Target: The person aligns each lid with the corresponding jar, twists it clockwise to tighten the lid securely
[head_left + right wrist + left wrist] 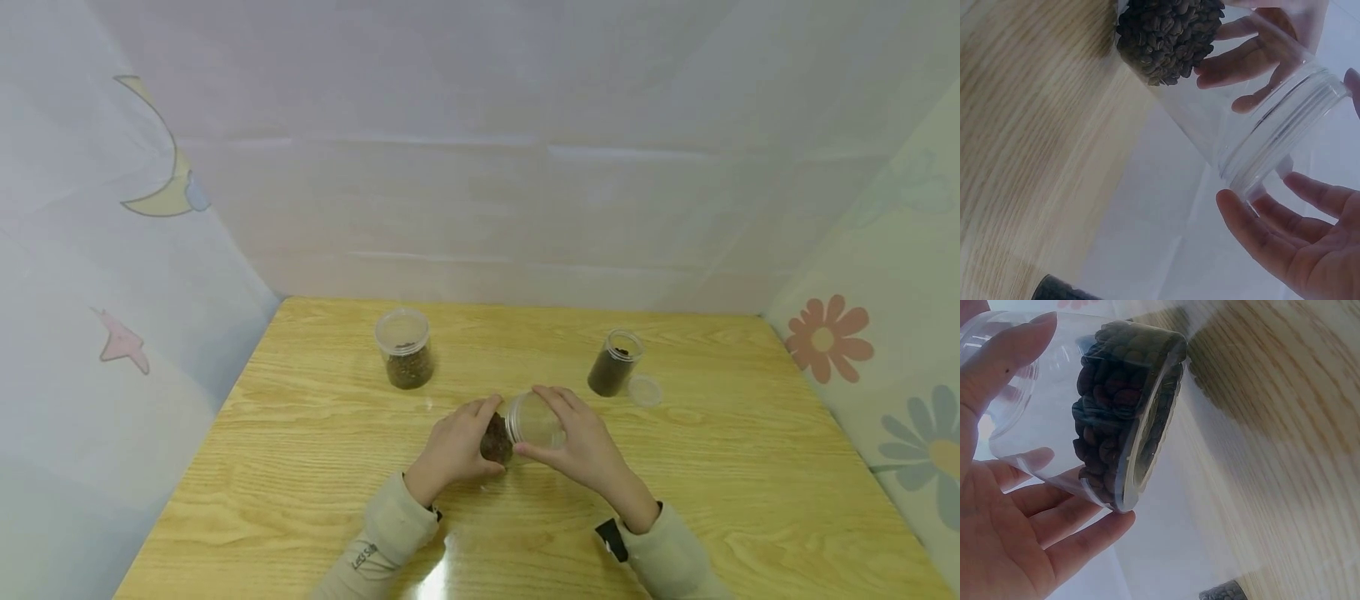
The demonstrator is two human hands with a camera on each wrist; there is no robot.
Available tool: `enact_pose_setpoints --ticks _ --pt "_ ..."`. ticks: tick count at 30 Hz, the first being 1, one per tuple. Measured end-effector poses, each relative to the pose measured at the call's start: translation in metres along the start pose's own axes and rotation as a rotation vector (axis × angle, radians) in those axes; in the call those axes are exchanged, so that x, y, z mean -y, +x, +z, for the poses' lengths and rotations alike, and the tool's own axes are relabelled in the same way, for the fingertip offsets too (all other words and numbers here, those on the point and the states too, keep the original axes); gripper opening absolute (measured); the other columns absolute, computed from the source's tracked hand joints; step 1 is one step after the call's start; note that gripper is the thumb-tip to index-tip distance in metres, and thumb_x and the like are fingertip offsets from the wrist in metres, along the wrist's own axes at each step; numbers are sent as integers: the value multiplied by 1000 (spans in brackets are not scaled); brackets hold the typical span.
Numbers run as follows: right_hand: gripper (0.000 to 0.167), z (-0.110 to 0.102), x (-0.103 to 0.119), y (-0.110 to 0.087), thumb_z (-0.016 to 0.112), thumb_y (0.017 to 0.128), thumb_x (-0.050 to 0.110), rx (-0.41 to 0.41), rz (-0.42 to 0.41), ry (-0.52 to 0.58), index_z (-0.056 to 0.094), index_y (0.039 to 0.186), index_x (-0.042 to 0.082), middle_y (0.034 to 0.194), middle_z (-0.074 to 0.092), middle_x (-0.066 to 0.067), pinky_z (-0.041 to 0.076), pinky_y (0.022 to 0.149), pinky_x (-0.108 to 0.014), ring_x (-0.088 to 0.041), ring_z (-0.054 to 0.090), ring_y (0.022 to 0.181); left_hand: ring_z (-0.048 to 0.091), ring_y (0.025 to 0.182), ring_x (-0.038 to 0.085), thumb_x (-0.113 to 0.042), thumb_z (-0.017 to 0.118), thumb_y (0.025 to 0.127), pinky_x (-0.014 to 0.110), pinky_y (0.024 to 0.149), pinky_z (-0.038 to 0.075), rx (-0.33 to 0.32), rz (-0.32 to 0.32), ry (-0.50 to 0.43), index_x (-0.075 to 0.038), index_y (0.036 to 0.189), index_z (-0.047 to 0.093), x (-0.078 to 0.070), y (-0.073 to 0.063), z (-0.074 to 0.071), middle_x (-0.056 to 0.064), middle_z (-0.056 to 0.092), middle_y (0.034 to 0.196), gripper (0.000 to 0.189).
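Note:
A clear jar of coffee beans point(1169, 37) is held tilted on its side between both hands, low over the table. Dark beans point(1113, 406) gather at its base, on the left in the head view. My left hand point(459, 442) grips the jar's body, thumb on one side and fingers on the other. At the other end, my right hand point(581, 437) spans the ribbed clear top point(1291, 125), its fingertips curled round the rim. The right palm hides part of that top in the head view.
A wide clear jar point(408, 362) of dark granules stands at the back left of the wooden table point(300, 450). Back right is a narrower jar point(609, 373) with dark contents, and a loose clear lid point(645, 391) lies beside it. Patterned sheets hang around the table.

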State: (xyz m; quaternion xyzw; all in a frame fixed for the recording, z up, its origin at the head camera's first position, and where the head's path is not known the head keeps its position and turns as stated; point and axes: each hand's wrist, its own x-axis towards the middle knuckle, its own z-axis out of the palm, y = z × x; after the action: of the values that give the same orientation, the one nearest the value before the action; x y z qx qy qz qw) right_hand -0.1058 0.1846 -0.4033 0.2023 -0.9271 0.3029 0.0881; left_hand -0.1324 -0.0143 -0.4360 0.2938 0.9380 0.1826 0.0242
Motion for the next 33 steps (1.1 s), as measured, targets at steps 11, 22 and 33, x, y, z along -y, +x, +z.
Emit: enact_pose_setpoints --ticks 11,22,33 --pt "78 0 3 2 74 69 47 -16 74 -26 49 128 2 115 55 -18 50 72 -47 -34 59 91 52 111 29 -39 84 60 42 80 49 -19 16 14 -8 135 34 1 1 1 15 50 127 95" --pt "78 2 5 3 72 70 52 -16 135 -76 51 127 3 114 56 -19 51 70 -48 -34 60 87 51 112 29 -40 83 61 43 80 49 -15 11 15 -8 136 34 -1 0 1 15 49 128 95" --pt "77 3 10 6 69 71 55 -11 207 -114 53 125 2 110 57 -22 51 67 -46 -30 60 78 52 111 28 -41 83 61 40 79 50 -23 20 24 -8 136 34 -1 -1 1 15 49 127 95"
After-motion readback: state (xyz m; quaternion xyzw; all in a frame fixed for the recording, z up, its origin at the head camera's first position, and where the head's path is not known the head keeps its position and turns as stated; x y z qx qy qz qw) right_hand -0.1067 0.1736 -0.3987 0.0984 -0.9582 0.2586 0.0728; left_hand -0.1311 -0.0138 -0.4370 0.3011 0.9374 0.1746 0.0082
